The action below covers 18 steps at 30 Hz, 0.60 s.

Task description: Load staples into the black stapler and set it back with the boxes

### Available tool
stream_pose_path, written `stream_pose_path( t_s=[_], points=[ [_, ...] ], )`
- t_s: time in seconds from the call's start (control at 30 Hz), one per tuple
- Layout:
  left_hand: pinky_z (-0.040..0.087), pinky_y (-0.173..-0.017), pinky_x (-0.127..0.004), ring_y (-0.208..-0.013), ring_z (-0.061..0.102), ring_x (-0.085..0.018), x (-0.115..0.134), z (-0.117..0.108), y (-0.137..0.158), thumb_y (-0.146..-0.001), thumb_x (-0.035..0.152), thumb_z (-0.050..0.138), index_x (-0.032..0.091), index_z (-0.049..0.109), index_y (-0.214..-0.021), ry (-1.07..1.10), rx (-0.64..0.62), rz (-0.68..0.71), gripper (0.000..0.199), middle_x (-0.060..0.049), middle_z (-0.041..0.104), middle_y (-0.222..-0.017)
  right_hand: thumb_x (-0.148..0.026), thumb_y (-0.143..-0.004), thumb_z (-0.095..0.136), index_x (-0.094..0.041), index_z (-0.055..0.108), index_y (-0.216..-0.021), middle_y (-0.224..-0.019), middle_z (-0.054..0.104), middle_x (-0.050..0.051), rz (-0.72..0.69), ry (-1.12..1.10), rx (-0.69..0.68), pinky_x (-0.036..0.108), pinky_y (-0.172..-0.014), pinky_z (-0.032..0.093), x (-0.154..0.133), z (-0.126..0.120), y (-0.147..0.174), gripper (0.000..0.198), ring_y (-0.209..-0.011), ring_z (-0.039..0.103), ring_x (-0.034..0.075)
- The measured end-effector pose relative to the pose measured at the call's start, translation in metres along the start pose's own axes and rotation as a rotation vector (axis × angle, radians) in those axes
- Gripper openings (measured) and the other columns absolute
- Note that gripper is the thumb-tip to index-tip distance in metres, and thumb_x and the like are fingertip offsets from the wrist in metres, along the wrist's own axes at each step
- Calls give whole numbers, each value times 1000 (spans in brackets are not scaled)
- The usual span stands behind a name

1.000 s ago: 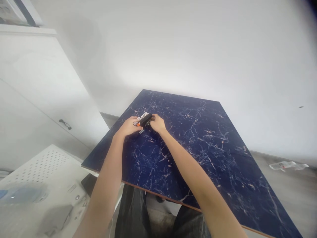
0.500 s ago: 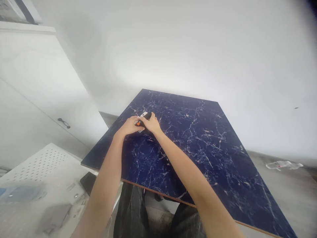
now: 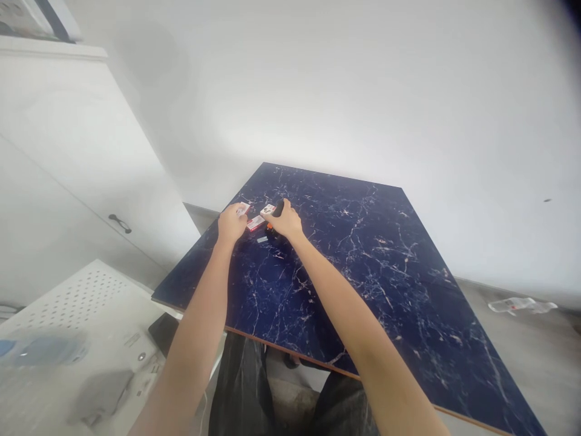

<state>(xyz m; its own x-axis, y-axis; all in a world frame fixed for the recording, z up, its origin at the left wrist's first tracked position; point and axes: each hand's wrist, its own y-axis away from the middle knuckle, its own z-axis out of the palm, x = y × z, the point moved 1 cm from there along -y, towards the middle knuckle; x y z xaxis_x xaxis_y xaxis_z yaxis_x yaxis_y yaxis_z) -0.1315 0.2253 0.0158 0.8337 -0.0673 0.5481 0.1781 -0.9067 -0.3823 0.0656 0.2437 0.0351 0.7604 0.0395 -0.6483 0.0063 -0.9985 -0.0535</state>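
My left hand (image 3: 232, 224) is closed on a small white-and-red box (image 3: 244, 209) near the table's left edge. My right hand (image 3: 288, 220) is wrapped round a black object with an orange patch (image 3: 270, 227); its kind is mostly hidden by the fingers. A white box with a dark picture (image 3: 267, 209) sits against the right thumb and fingers. Between the hands lies a flat red-and-white box (image 3: 255, 223). Just below it, a short silvery strip (image 3: 262, 240) rests on the dark blue marbled tabletop (image 3: 354, 260).
A white cabinet with a dark handle (image 3: 120, 223) stands at left. Lower left, a white perforated surface (image 3: 91, 297) holds a clear plastic bottle (image 3: 49, 351) and a grey item (image 3: 102, 396). Clear plastic packaging (image 3: 521, 305) lies right of the table, and a pale wall rises behind.
My hands have moved apart. The left has shifted left and away from me with a white-and-red box, uncovering the red-and-white box. The right has moved slightly right, still round the black object.
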Motion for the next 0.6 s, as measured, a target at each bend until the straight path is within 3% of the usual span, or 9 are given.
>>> stream_pose_path(
  t_s=[0.1,0.27,0.37,0.47,0.6],
  points=[
    [45,-110,-43,-117,68,-31,-1,2,-1,-89,25,55,21,76,-115,-67,-64,25,34,-9,75,-123,-62,-84,67,-16,25,-162,-145,59,22,-35,22,-23,48,-110,46,3,-2,3,100,-130,60,37],
    [51,-100,-44,-110,70,-34,3,6,1,-89,32,59,26,80,-109,-83,-225,-8,30,-7,79,-115,-44,-87,66,-19,22,-166,-145,62,18,-51,14,-144,42,-106,49,12,-21,5,94,-128,63,34],
    [51,-100,-43,-115,69,-35,9,4,2,-91,40,59,26,79,-113,-79,-292,-37,33,-8,77,-120,-43,-90,63,-19,20,-167,-144,63,16,-58,-11,-165,41,-104,51,19,-26,11,92,-125,66,33],
    [48,-107,-41,-124,65,-34,14,-4,4,-92,46,62,23,73,-127,-38,-360,-48,43,-10,72,-132,-47,-92,62,-20,23,-166,-140,67,13,-100,-53,-134,42,-106,50,26,-24,19,88,-124,66,31],
    [47,-111,-40,-135,57,-34,16,-14,12,-74,51,82,28,55,-149,71,-607,160,83,-11,54,-153,-49,-94,61,-21,28,-164,-133,71,10,-127,-108,-85,41,-107,49,34,-16,23,82,-120,69,28]
  ],
)
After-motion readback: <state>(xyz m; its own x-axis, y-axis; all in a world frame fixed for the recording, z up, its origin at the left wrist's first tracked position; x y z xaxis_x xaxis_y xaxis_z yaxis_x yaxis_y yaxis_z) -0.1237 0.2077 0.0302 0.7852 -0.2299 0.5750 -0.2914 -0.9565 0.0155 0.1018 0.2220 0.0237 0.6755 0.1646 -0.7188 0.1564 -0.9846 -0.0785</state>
